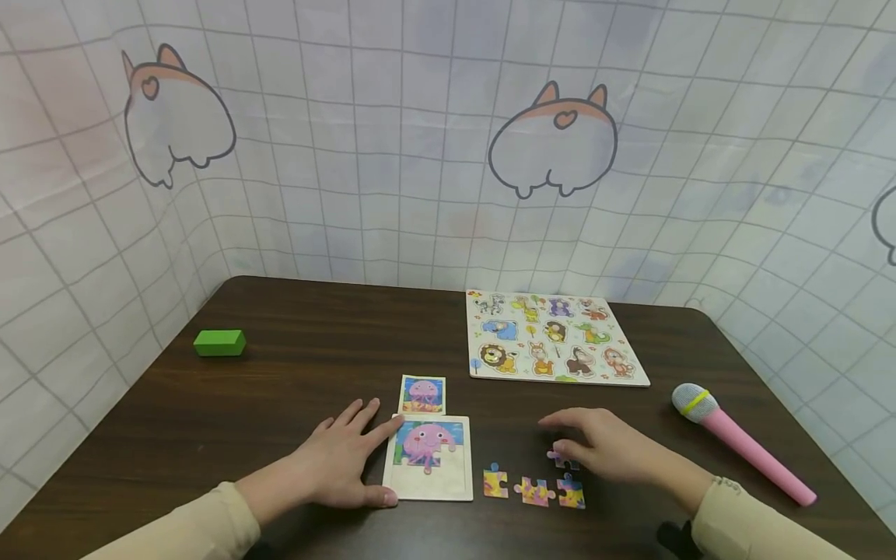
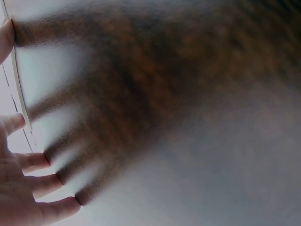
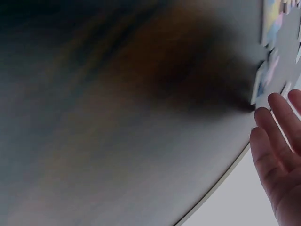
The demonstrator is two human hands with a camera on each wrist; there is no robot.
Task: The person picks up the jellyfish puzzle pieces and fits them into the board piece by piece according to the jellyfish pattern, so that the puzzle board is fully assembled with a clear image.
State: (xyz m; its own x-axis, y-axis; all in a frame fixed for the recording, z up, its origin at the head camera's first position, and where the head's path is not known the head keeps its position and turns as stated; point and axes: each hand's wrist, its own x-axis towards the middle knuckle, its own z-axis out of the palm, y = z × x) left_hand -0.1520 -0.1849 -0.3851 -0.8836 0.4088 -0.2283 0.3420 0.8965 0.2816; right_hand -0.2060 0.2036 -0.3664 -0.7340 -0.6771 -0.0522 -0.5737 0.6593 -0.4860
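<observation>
The left hand (image 1: 341, 465) lies flat and low on the dark brown wood-grain surface (image 1: 336, 334), palm down, its forearm coming in from the near left in a cream sleeve (image 1: 185, 529). Its grip is spread wide and uncurled: the thumb reaches along to the near left corner of a square white puzzle tray (image 1: 451, 478), the index finger stretches to the far left corner, and the other three fingers fan out on the surface to the left. In the left wrist view the thumb and index fingertip meet the tray's edge.

The tray sits just left of the scene's centre, with a pink jellyfish picture (image 1: 423, 439) partly assembled in its far half and its near part bare. A small square jellyfish card (image 1: 423, 395) lies at its far edge.

The right hand (image 1: 607, 446) slants in from the near right, palm down, index finger extended left and far, thumb below it. Its grip is relaxed, fingers lightly bent. The thumb overlaps a pink-and-purple cardboard puzzle piece (image 1: 564, 460); contact between them cannot be told. Three yellow-and-pink cardboard pieces (image 1: 535, 492) lie in a row nearer the person, right of the tray.

Farther right rests a pink toy microphone (image 1: 752, 455) with a grey head.
</observation>
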